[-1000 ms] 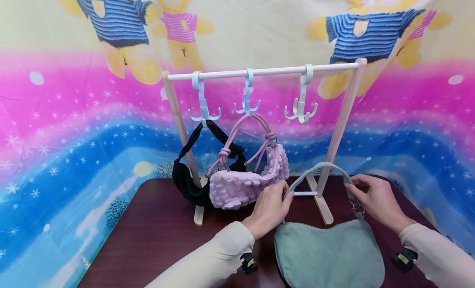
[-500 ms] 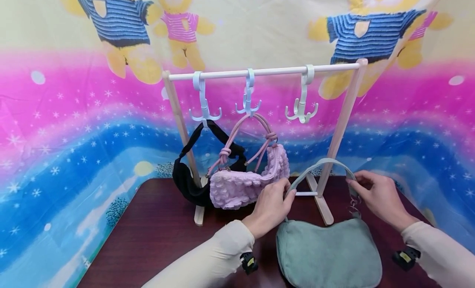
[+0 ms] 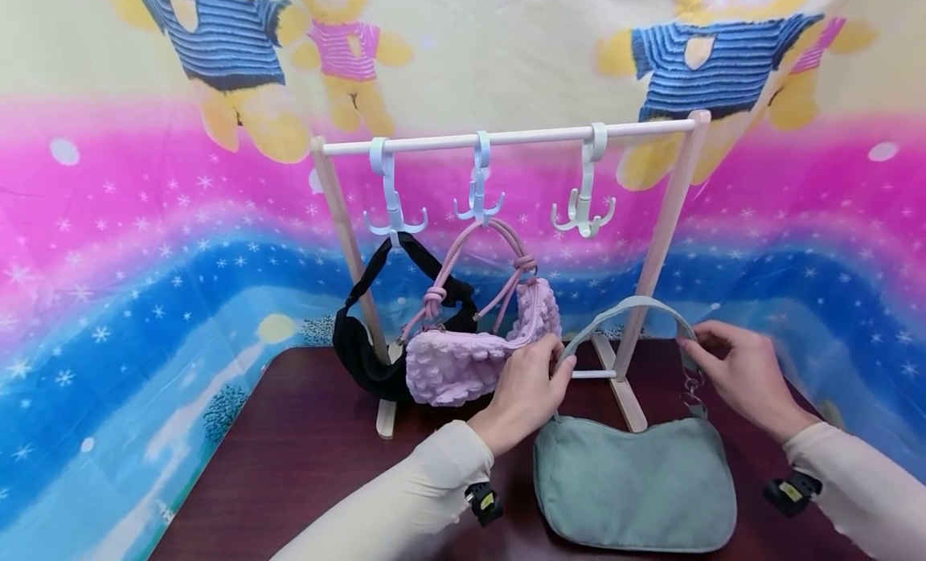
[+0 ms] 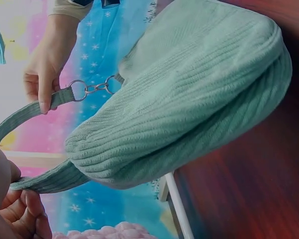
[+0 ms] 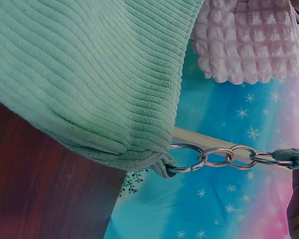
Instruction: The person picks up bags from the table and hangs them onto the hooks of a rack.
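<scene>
A green corduroy handbag (image 3: 637, 485) hangs from its strap (image 3: 637, 302) between both hands, in front of the rack. My left hand (image 3: 526, 388) pinches the strap's left side. On its right side, just above the metal ring chain (image 5: 219, 158), my right hand (image 3: 748, 376) pinches it between thumb and fingers. The strap arches up between the hands. In the left wrist view, the bag's ribbed side (image 4: 189, 104) fills the middle. A pale green hook (image 3: 584, 207) hangs from the rail above, bearing nothing.
The wooden rack (image 3: 669, 215) has a white rail (image 3: 535, 137). A black bag (image 3: 362, 356) hangs from the left blue hook (image 3: 394, 211), and a pink bubbly bag (image 3: 456, 368) from the middle hook (image 3: 479, 195). All stand over a dark red table (image 3: 289, 464) before a printed backdrop.
The green handbag has risen slightly, and its bottom edge now shows in the head view. Both hands keep their grip on the strap. The other bags stay put.
</scene>
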The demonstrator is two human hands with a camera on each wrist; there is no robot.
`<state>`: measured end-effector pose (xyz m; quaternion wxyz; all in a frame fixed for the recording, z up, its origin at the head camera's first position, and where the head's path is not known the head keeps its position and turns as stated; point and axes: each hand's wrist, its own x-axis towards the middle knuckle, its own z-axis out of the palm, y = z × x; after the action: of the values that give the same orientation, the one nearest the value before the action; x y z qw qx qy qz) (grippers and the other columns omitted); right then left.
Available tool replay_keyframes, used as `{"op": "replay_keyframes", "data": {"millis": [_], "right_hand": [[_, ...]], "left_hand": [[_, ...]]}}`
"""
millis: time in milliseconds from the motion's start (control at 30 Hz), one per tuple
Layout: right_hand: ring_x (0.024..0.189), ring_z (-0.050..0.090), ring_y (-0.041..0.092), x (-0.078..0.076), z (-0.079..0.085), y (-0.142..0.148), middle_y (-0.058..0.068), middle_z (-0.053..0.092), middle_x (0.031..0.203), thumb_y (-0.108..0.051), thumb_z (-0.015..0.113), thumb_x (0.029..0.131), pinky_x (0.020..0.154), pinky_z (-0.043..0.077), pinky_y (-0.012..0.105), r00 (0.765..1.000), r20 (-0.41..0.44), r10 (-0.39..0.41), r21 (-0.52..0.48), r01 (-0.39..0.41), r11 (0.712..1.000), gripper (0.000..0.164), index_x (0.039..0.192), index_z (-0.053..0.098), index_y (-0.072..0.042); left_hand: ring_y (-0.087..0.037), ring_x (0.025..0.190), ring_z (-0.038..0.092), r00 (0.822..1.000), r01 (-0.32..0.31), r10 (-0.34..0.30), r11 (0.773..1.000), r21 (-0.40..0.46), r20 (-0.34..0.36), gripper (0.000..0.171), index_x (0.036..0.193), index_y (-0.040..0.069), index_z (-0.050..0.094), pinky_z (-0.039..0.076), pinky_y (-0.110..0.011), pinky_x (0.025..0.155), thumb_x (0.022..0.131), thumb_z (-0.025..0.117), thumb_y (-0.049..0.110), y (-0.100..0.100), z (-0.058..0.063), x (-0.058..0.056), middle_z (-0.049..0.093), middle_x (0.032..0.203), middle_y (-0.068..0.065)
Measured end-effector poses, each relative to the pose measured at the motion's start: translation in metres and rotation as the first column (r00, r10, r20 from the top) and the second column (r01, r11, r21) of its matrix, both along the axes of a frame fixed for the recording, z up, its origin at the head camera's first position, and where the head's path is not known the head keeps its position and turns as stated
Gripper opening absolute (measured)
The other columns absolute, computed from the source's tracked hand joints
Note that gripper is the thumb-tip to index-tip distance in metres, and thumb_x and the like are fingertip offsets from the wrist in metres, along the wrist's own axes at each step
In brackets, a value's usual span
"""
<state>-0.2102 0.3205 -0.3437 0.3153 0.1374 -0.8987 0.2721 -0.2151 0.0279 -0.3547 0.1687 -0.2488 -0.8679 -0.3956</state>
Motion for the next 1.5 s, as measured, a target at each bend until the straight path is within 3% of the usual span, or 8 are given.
{"op": "replay_keyframes", "data": {"millis": [300,1000,1233,1500], "right_hand": [[0.063,0.052,-0.015,-0.001,0.002,0.0,0.012,0.073,0.08,-0.007,0.075,0.09,0.055,0.042,0.011,0.999,-0.014,-0.036,0.006,0.036,0.999,0.011,0.101,0.073,-0.006],[0.068,0.051,-0.024,-0.001,0.018,-0.008,0.016,0.074,0.083,-0.003,0.077,0.087,0.058,0.043,0.004,0.998,-0.059,0.004,-0.01,-0.004,1.0,0.014,0.101,0.076,-0.004],[0.073,0.048,-0.026,0.0,0.022,-0.012,0.013,0.074,0.082,-0.007,0.076,0.089,0.063,0.041,0.0,0.999,-0.042,-0.023,-0.012,0.023,1.0,0.011,0.1,0.076,-0.005],[0.073,0.048,-0.023,-0.003,0.027,-0.013,0.011,0.073,0.079,-0.004,0.078,0.086,0.062,0.041,0.001,0.998,-0.066,-0.001,-0.001,0.001,1.0,0.014,0.1,0.076,-0.005]], "left_hand": [[-0.005,0.055,0.046,1.0,-0.012,0.012,1.0,0.016,-0.02,0.021,0.083,0.019,0.055,0.034,-0.019,0.053,0.101,0.061,0.027,-0.001,0.004,0.0,0.051,0.062,0.007],[-0.006,0.055,0.044,1.0,-0.001,0.0,0.999,0.048,0.021,0.023,0.084,0.019,0.053,0.032,-0.019,0.052,0.103,0.058,0.029,-0.006,0.015,0.003,0.048,0.064,0.005],[-0.006,0.053,0.044,1.0,0.003,-0.004,0.999,0.047,0.004,0.024,0.082,0.019,0.053,0.032,-0.019,0.05,0.104,0.057,0.029,-0.006,0.018,0.004,0.049,0.063,0.005],[-0.006,0.056,0.044,1.0,0.007,-0.006,0.999,0.048,-0.012,0.023,0.083,0.019,0.054,0.033,-0.019,0.051,0.104,0.057,0.028,-0.008,0.022,0.004,0.049,0.065,0.005]]}}
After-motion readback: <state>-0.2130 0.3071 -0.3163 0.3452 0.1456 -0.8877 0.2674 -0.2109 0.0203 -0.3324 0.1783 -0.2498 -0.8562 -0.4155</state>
